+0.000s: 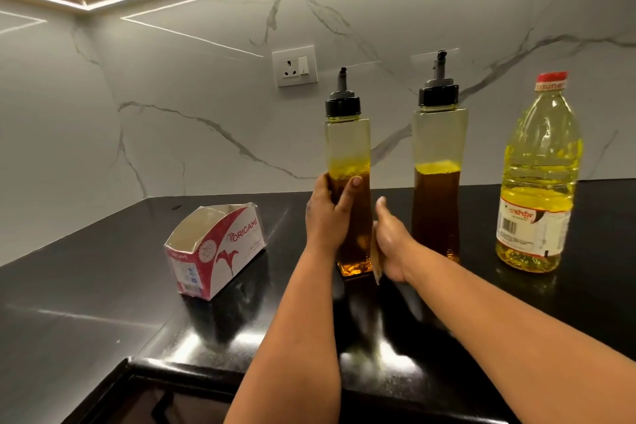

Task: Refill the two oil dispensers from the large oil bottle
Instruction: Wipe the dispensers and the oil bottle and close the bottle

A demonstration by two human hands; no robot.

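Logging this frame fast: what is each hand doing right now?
Left hand: grips the left oil dispenser.
Right hand: pinches something thin and pale against that dispenser's base; what it is cannot be told.

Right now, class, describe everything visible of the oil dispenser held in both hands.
The tall clear plastic oil dispenser stands upright on the black countertop, black cap and grey spout on top, about half full of amber oil. The left hand grips its side; the right hand touches its lower right side.

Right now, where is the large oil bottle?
In the head view the oil bottle stands upright at the far right of the black counter, beside the right dispenser, untouched by either hand.
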